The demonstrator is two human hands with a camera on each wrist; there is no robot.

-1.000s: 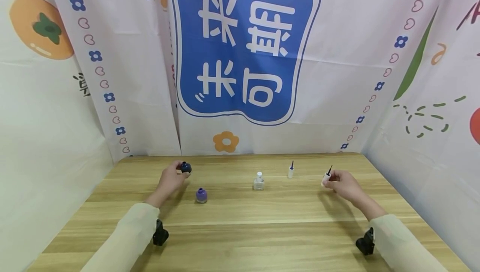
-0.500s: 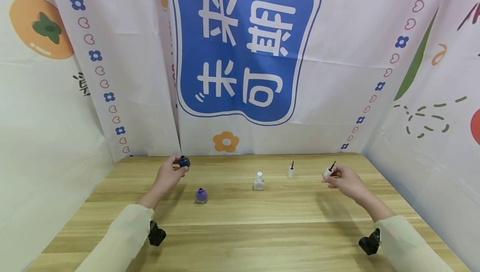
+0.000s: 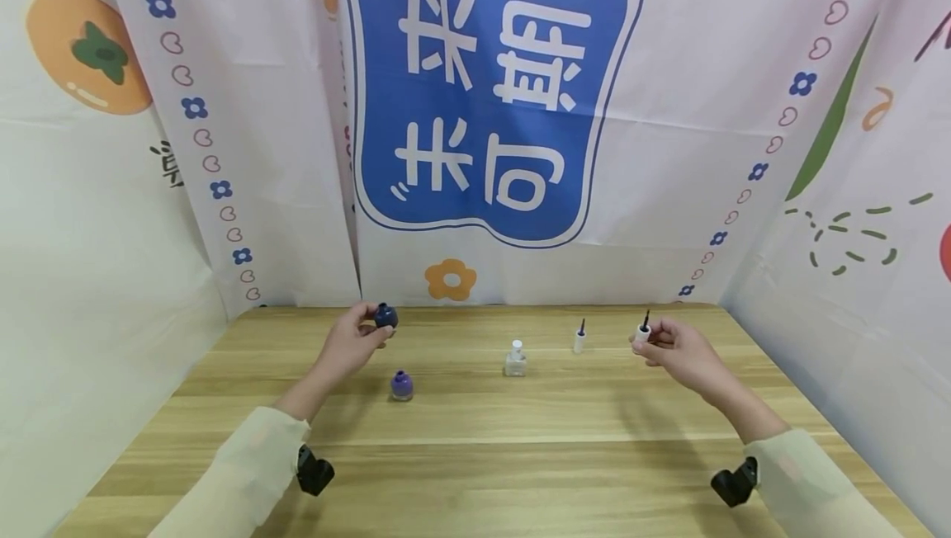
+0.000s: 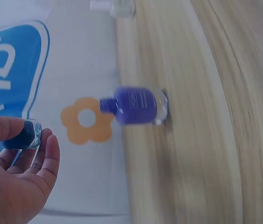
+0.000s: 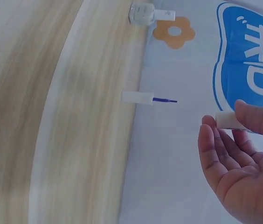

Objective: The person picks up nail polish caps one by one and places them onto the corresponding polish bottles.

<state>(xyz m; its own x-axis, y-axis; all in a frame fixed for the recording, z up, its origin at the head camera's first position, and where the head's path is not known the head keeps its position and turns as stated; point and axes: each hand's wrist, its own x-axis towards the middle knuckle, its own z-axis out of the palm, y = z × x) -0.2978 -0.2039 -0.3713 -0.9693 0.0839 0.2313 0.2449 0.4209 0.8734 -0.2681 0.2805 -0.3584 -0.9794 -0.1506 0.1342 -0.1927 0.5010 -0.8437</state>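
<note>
In the head view my left hand (image 3: 352, 343) pinches a dark blue nail polish bottle (image 3: 385, 316), uncapped, above the table's back left. On the right my right hand (image 3: 684, 354) pinches a white nail polish cap (image 3: 643, 332) with its dark brush pointing up. An uncapped purple nail polish bottle (image 3: 402, 385) stands on the table nearer to me than the left hand. Between the hands stands a clear nail polish bottle (image 3: 516, 360) with a white cap on. Another white brush cap (image 3: 579, 337) stands on its end, its purple brush upward, left of my right hand.
The wooden table (image 3: 475, 480) ends at the back against a hanging white cloth (image 3: 654, 191) with printed blue and orange designs. More cloth hangs along both sides. A small black camera sits on each wrist, the left camera (image 3: 315, 470) and the right camera (image 3: 735, 482).
Both hands have risen a little off the table, the left moving right with the dark blue bottle, the right slightly left with the brush cap. The standing things have stayed put.
</note>
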